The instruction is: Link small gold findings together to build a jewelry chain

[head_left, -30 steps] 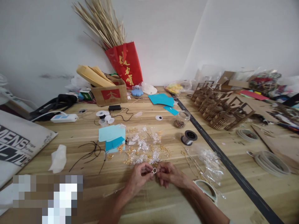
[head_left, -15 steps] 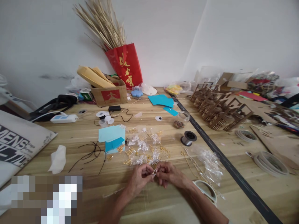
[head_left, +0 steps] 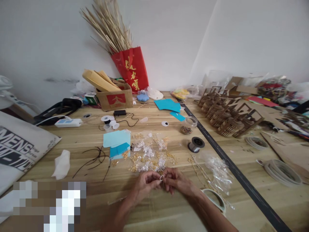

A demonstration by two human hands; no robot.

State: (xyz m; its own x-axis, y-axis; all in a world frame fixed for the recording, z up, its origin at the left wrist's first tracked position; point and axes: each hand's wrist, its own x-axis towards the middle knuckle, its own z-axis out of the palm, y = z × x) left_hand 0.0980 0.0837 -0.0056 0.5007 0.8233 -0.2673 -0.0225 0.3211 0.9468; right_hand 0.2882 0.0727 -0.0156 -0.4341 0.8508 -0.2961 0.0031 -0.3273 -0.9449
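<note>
My left hand [head_left: 146, 185] and my right hand [head_left: 176, 181] meet at the near middle of the table. Between their fingertips is a small silver metal loop [head_left: 161, 178], pinched from both sides; its exact kind is too small to tell. Just beyond my fingers lie piles of small silver pieces [head_left: 158, 165] and gold pieces [head_left: 133, 168], some on clear plastic bags. Gold and silver chains [head_left: 201, 172] stretch out to the right of my right hand. A roll of tape [head_left: 214, 197] is partly covered by my right forearm.
A spool of thin wire [head_left: 196, 145] stands beyond the chains, near a jar of beads [head_left: 186, 129]. Blue card sheets [head_left: 116, 138] and black cord [head_left: 96, 158] lie left. Brown wooden lantern-like frames [head_left: 224, 116] and clear tubing coils [head_left: 281, 172] are right.
The view has shifted slightly, so the table appears a little farther right. Both hands stay together on the silver loop, which has turned slightly between the fingertips.
</note>
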